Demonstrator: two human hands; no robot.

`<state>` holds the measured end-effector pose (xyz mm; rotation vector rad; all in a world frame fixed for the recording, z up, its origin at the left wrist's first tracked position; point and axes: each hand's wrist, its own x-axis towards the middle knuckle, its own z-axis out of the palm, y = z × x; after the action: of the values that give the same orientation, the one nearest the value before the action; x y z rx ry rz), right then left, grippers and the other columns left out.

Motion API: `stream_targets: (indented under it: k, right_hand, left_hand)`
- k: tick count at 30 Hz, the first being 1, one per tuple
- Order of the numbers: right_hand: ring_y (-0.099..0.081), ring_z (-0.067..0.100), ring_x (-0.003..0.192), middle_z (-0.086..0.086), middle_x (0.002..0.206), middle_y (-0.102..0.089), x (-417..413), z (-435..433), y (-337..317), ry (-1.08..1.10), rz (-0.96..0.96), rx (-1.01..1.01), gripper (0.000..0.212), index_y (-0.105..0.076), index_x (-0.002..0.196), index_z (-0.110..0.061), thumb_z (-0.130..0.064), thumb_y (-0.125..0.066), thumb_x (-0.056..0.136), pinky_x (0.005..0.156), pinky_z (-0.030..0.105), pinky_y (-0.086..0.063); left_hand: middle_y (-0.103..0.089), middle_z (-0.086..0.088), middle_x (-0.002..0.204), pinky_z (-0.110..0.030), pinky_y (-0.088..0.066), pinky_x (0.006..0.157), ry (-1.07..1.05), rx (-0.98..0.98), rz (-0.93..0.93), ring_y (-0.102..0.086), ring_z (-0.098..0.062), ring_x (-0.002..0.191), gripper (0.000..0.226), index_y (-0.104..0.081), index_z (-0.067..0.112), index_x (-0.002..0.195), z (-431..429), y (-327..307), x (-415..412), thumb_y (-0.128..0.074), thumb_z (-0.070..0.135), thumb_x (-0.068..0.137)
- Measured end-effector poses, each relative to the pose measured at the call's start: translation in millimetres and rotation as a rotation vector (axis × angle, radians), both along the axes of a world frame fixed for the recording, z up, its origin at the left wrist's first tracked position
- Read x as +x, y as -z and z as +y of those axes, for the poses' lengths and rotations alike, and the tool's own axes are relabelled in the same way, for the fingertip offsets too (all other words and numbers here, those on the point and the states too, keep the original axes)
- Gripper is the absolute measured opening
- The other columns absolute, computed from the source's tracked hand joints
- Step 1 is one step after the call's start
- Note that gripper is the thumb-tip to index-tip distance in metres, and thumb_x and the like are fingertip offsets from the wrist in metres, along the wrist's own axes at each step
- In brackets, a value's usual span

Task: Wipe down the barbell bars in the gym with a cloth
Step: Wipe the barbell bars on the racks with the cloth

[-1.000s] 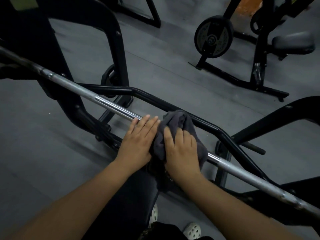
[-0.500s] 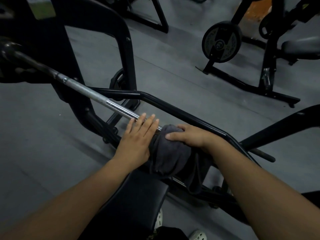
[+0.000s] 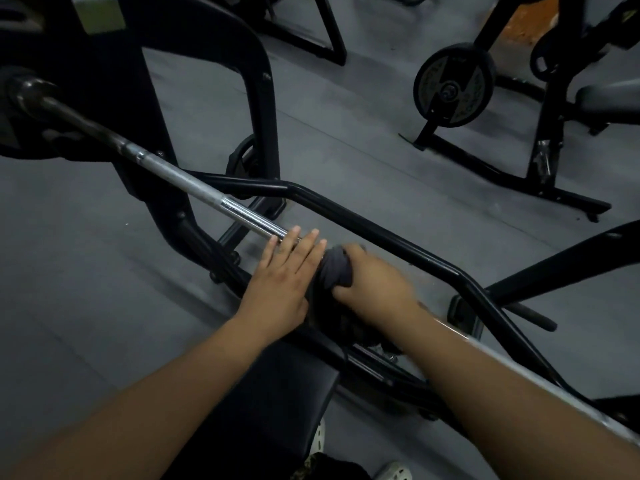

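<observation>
The barbell bar (image 3: 221,202) runs diagonally from upper left to lower right; the right hand (image 3: 374,285) grips a dark cloth (image 3: 334,271) bunched round its middle, while the left hand (image 3: 284,275) rests flat, fingers straight, on the bar just beside it toward the upper left.

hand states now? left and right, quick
left hand: open, fingers straight, resting on the barbell bar.
right hand: closed, gripping the grey cloth at the bar.

You have a glossy chromed steel barbell bar (image 3: 242,213), a soft matt grey cloth (image 3: 334,271), gloss-painted black metal frame tubing (image 3: 381,226), and a matt grey floor (image 3: 86,271).
</observation>
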<state>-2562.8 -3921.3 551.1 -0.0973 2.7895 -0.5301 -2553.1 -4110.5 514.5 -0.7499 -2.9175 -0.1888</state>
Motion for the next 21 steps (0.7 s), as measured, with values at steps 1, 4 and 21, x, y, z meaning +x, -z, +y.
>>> stream_targets:
  k: [1,4,21]
  right_hand:
    - [-0.061,0.030,0.090,0.008,0.107,-0.061,16.4,-7.7,4.9,-0.037,0.221,0.148,0.052,-0.044,0.125,-0.024,-0.027,-0.071,0.080,0.074,0.040,-0.053]
    - [-0.061,0.032,0.089,0.011,0.108,-0.058,20.2,-11.2,4.5,-0.113,0.336,0.189,0.052,-0.039,0.126,-0.024,-0.024,-0.069,0.083,0.071,0.041,-0.053]
    - [-0.061,0.031,0.103,0.013,0.126,-0.059,-4.3,-44.5,4.3,-0.117,0.243,0.187,0.067,-0.030,0.144,-0.025,-0.042,-0.066,0.089,0.081,0.043,-0.054]
  left_hand:
    - [-0.021,-0.008,0.165,-0.053,-0.010,0.123,0.001,-0.002,-0.003,-0.012,-0.031,0.153,0.104,-0.021,0.013,0.157,-0.5,0.7,0.5,-0.069,0.013,0.064]
    - [-0.019,-0.008,0.166,-0.052,-0.009,0.124,0.005,-0.013,-0.005,-0.010,-0.031,0.154,0.105,-0.018,0.013,0.157,-1.2,0.1,1.0,-0.069,0.014,0.065]
    - [-0.017,-0.010,0.166,-0.056,-0.018,0.121,-0.031,-0.064,-0.005,-0.010,-0.035,0.153,0.100,-0.019,0.012,0.158,-33.5,0.1,-21.6,-0.065,0.013,0.069]
